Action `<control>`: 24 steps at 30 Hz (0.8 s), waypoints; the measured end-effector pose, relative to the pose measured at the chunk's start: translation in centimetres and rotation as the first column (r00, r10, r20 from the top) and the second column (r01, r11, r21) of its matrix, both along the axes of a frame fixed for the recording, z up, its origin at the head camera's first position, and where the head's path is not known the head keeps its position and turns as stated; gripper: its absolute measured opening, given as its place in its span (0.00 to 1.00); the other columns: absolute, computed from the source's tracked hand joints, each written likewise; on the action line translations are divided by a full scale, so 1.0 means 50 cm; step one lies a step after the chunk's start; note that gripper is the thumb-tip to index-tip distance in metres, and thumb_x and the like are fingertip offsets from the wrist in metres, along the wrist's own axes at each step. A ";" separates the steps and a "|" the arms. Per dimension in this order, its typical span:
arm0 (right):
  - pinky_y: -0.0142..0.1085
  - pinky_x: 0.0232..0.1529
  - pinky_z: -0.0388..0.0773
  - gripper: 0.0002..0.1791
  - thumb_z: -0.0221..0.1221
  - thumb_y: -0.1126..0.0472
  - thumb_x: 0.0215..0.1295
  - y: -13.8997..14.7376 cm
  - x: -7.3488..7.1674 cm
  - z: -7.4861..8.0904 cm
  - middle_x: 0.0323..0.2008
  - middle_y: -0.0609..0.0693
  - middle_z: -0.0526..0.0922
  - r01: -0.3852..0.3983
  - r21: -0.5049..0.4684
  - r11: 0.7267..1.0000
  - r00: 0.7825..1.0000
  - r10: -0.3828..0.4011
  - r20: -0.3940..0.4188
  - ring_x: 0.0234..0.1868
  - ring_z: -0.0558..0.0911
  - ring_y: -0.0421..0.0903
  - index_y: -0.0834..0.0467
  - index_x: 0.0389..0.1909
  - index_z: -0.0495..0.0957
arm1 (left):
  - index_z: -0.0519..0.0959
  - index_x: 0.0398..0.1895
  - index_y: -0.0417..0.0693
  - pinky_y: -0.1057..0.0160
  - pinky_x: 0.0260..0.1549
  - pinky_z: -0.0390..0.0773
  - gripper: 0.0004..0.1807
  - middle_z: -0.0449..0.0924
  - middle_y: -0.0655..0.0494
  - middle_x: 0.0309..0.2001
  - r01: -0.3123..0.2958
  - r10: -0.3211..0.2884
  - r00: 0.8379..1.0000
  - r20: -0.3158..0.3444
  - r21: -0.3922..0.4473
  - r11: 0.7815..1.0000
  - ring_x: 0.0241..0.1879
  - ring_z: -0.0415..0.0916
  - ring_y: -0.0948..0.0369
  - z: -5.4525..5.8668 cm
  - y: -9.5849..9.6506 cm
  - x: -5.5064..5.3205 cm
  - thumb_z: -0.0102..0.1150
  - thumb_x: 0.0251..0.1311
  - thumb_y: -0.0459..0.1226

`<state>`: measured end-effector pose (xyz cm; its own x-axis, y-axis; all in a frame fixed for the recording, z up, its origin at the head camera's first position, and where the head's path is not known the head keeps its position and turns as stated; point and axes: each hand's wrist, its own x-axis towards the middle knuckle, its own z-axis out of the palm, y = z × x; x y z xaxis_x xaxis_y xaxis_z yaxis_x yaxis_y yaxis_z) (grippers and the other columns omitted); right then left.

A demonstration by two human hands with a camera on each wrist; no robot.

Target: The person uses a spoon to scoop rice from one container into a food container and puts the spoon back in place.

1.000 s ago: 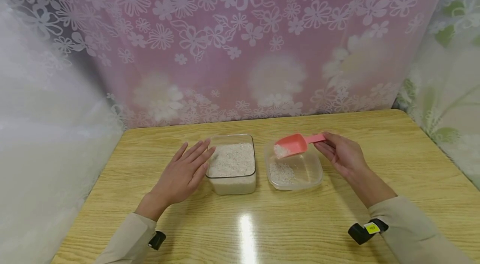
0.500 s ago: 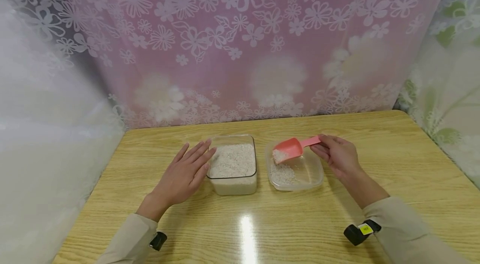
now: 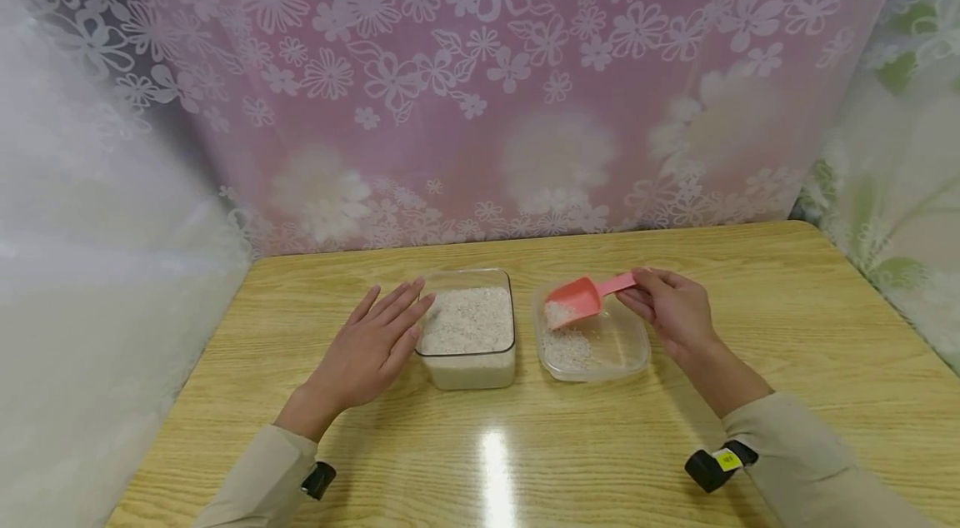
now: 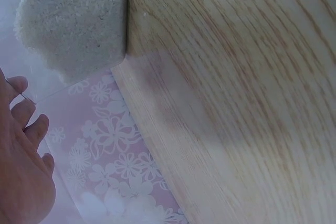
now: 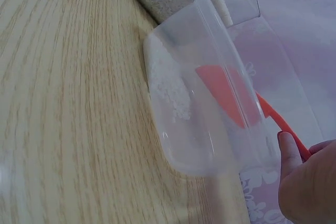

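My right hand [image 3: 678,313] pinches the handle of a pink scoop [image 3: 576,296] between thumb and fingers. Some white rice [image 3: 559,313] lies at the scoop's front lip. The scoop is tilted down inside a shallow clear plastic box [image 3: 626,349], over a small heap of rice [image 5: 170,80] on its floor. To the left stands a deeper clear container [image 3: 474,374], largely full of rice [image 3: 468,321]. My left hand [image 3: 367,349] has its fingers extended, and the fingertips rest at that container's left rim. In the left wrist view the fingers [image 4: 37,129] show beside the container wall.
Both containers stand side by side on a wood-grain table [image 3: 600,445], with a narrow gap between them. A pink flowered curtain [image 3: 450,136] hangs behind the table's back edge. Pale sheeting [image 3: 97,278] hangs on the left, and a leafy curtain [image 3: 892,203] on the right.
My right hand has moved slightly left and down with the scoop, bringing its lip lower into the shallow box. My left hand has stayed at the deeper container's rim.
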<state>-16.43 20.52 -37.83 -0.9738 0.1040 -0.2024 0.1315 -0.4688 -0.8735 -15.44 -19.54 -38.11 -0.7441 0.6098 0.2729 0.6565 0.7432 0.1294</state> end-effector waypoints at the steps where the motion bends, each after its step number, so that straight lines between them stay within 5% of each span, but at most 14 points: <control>1: 0.35 0.43 0.80 0.16 0.55 0.65 0.69 -0.002 0.000 0.001 0.31 0.53 0.85 0.001 0.018 1.000 1.000 -0.001 -0.002 0.34 0.86 0.44 0.71 0.51 0.66 | 0.57 0.74 0.53 0.50 0.70 0.39 0.27 0.48 0.57 0.75 0.000 0.000 1.000 0.001 0.001 1.000 0.72 0.46 0.57 0.000 0.000 0.000 0.38 0.75 0.45; 13: 0.34 0.41 0.81 0.08 0.57 0.66 0.68 0.002 -0.001 0.008 0.30 0.52 0.85 0.038 0.068 0.997 0.998 -0.034 -0.059 0.32 0.86 0.43 0.68 0.42 0.73 | 0.57 0.74 0.54 0.51 0.70 0.38 0.26 0.47 0.57 0.75 -0.005 0.005 1.000 0.026 0.006 1.000 0.72 0.45 0.59 0.004 0.000 0.001 0.33 0.76 0.47; 24: 0.33 0.40 0.80 0.21 0.57 0.62 0.68 0.007 0.000 0.016 0.30 0.50 0.85 0.072 0.243 0.967 0.994 -0.051 -0.092 0.33 0.86 0.42 0.74 0.52 0.67 | 0.57 0.74 0.53 0.51 0.70 0.39 0.26 0.48 0.57 0.74 0.001 -0.001 1.000 0.019 0.006 1.000 0.72 0.46 0.58 0.003 0.000 0.001 0.35 0.75 0.46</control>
